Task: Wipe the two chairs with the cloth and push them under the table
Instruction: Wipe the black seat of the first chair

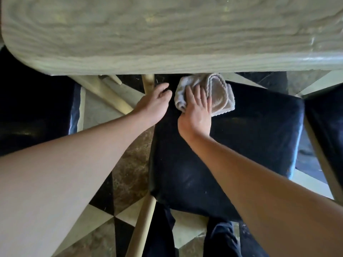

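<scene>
A dark cushioned chair seat (232, 145) fills the middle of the view, its far edge just under the table's rim. A folded pale grey cloth (217, 91) lies on the seat's far left part. My right hand (196, 108) presses flat on the cloth, fingers spread. My left hand (154, 102) curls over the seat's far left corner, beside a pale wooden leg (148, 82). A second dark chair seat (33, 112) sits at the left, partly under the table.
The pale wood-grain table (167, 34) spans the top. A third dark seat (328, 115) shows at the right edge. Wooden legs (143, 225) angle down over a patterned tile floor (130, 173). My dark trouser legs stand below the seat.
</scene>
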